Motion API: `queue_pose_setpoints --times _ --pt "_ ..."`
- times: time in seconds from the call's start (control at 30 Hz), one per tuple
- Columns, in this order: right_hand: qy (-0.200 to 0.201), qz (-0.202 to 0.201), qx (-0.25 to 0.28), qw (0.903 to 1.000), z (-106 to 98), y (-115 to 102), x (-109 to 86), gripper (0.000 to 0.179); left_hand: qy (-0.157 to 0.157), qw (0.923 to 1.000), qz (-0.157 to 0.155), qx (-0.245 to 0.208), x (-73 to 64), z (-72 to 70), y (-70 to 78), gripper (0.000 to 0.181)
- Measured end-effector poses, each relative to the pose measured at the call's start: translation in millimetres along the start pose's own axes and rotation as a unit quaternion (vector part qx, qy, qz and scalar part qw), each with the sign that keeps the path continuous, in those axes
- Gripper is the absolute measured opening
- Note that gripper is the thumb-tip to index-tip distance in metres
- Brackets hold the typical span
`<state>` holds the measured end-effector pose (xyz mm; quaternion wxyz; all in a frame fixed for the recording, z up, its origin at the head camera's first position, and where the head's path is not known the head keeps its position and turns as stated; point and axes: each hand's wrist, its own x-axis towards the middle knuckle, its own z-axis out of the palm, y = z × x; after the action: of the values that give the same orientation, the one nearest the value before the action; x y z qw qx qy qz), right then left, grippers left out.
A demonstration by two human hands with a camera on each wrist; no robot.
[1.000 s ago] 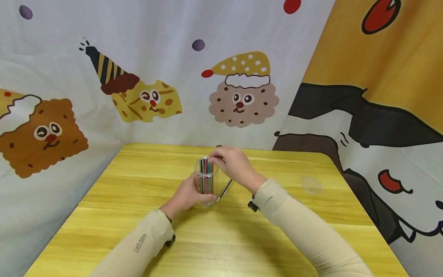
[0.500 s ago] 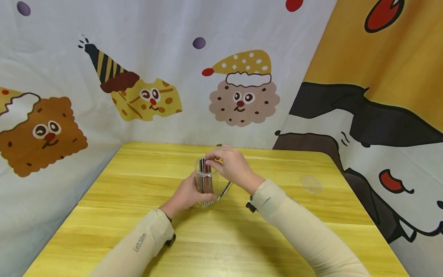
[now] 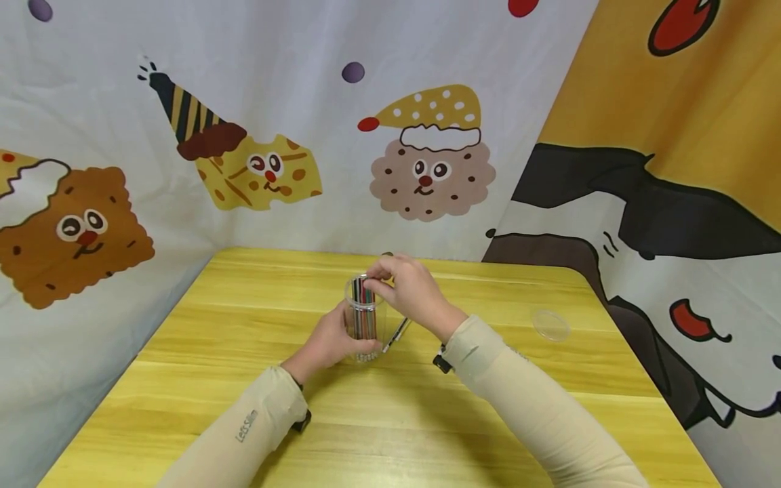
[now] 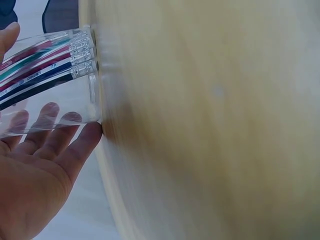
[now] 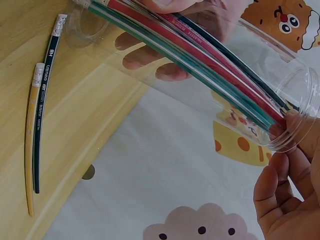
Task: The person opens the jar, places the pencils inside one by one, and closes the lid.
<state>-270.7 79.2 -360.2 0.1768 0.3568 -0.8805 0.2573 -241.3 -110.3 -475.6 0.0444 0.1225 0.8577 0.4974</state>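
Note:
A clear plastic jar (image 3: pixel 366 308) of pencils (image 3: pixel 365 325) stands near the middle of the table, with my left hand (image 3: pixel 332 339) holding it low around its side. Red, green and dark pencils lean together inside, their eraser ends at the bottom in the left wrist view. My right hand (image 3: pixel 411 291) is at the jar's mouth. In the right wrist view its thumb and fingertips pinch the pencil tips just inside the rim; exactly how many it holds is hidden. The remaining right fingers curl outside the jar.
Beside the jar, a yellow pencil (image 5: pixel 31 145) and a dark HB pencil (image 5: pixel 45 90) lie on the wooden table (image 3: pixel 244 285). A clear round lid (image 3: pixel 551 325) lies farther right. Printed cartoon cloth (image 3: pixel 342 224) hangs behind the table.
My right hand shifts slightly left over the jar's mouth, then slightly back to the right. The pencil tops shift a little with it. My left hand keeps its hold on the jar.

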Motion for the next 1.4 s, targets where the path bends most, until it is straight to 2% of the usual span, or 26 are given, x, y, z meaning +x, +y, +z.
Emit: queue_pose_setpoints --times 0.47,0.6,0.8,0.9,1.13,1.27,1.4 --pt "0.007 0.01 0.019 0.9997 2.0 -0.6 -0.2 0.009 0.005 0.9999 -0.011 -0.002 0.9 0.6 0.4 0.086" --pt "-0.012 0.023 0.055 0.9982 1.9 1.1 -1.2 0.011 0.002 0.9999 -0.011 -0.002 0.9 1.5 -0.8 0.087" --pt "-0.047 0.059 0.119 0.99 1.7 4.3 -2.4 0.016 0.0 1.0 -0.009 0.004 1.3 2.0 -2.9 0.089" --pt "-0.057 0.068 0.111 0.9899 -1.4 2.4 -1.5 0.015 -0.001 1.0 -0.007 0.004 1.6 1.3 -3.5 0.091" --pt "-0.062 0.031 0.016 0.9975 -5.6 -6.7 5.4 0.011 -0.008 1.0 0.002 -0.003 1.3 -0.4 -5.4 0.093" --pt "-0.046 0.021 0.026 0.9983 -3.7 -3.7 0.8 0.019 -0.008 1.0 0.002 -0.005 0.7 -0.4 -4.9 0.09" --pt "-0.022 0.048 0.067 0.9963 -4.6 7.8 -7.5 0.029 -0.005 1.0 -0.002 -0.003 1.3 -0.3 -3.8 0.085"
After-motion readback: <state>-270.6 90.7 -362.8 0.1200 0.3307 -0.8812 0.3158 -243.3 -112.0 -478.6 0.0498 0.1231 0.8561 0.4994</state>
